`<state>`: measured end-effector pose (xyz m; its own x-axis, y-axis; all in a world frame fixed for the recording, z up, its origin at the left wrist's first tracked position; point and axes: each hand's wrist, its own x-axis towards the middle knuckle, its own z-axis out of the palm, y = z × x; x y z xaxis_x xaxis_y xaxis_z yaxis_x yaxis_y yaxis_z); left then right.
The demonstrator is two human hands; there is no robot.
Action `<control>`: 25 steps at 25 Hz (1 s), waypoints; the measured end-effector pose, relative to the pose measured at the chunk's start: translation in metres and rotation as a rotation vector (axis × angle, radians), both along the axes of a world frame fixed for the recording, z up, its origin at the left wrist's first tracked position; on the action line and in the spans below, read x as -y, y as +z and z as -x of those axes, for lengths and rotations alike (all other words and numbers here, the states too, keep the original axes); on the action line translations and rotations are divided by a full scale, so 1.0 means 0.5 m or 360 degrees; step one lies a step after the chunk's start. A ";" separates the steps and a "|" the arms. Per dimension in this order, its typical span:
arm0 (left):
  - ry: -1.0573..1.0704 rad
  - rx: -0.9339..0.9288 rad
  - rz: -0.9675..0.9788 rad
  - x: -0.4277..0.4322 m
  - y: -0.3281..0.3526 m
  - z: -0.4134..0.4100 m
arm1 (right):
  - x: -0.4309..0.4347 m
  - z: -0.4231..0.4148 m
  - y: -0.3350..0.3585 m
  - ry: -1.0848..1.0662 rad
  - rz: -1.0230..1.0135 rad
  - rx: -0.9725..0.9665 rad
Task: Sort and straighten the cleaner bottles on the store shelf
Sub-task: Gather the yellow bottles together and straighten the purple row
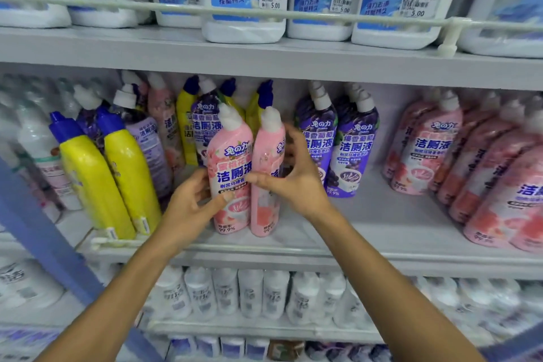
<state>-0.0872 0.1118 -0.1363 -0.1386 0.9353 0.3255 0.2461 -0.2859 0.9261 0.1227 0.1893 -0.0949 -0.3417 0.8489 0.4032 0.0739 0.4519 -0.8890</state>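
Two bare forearms reach up from the near edge. The left hand [192,200] pinches a tall, glossy pink plastic cleaner bottle [232,156], thumb pressed on its label. The right hand [296,182] wraps round the matching second pink bottle [269,167], which touches the first on its right. Both stand near the front of the grey middle shelf [367,232]. Slick sleeves and narrow bases invite slipping, and a hard nudge could topple them into the leaning yellow bottles [111,179] on the left or the purple bottles [338,150] on the right.
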 end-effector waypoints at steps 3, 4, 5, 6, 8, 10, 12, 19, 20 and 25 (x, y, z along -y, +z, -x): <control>-0.0103 0.0059 0.0048 -0.014 0.001 -0.020 | 0.015 -0.033 -0.019 -0.0003 -0.0037 0.0048; -0.0136 0.0077 0.0060 -0.022 -0.002 -0.033 | 0.020 -0.050 -0.024 -0.0051 -0.0035 0.0071; -0.0177 0.0096 0.0065 -0.033 -0.004 -0.055 | 0.026 -0.073 -0.027 -0.0124 -0.0043 0.0071; -0.0211 0.0108 0.0060 -0.045 -0.006 -0.079 | 0.029 -0.097 -0.033 -0.0197 -0.0034 0.0051; -0.0260 0.0103 0.0031 -0.075 -0.012 -0.143 | 0.028 -0.157 -0.043 -0.0365 -0.0023 0.0058; -0.0321 0.0101 0.0003 -0.108 -0.019 -0.218 | 0.019 -0.227 -0.047 -0.0553 -0.0015 0.0075; -0.0392 0.0105 -0.0026 -0.136 -0.022 -0.290 | 0.006 -0.299 -0.048 -0.0745 -0.0004 0.0070; -0.0584 0.0130 -0.0016 -0.191 -0.034 -0.416 | -0.058 -0.477 -0.058 -0.1390 -0.0109 0.0110; -0.0598 0.0131 -0.0008 -0.193 -0.033 -0.419 | -0.078 -0.488 -0.059 -0.1430 -0.0125 0.0145; -0.0614 0.0115 0.0015 -0.197 -0.037 -0.416 | -0.170 -0.478 -0.050 -0.1565 0.0044 0.0398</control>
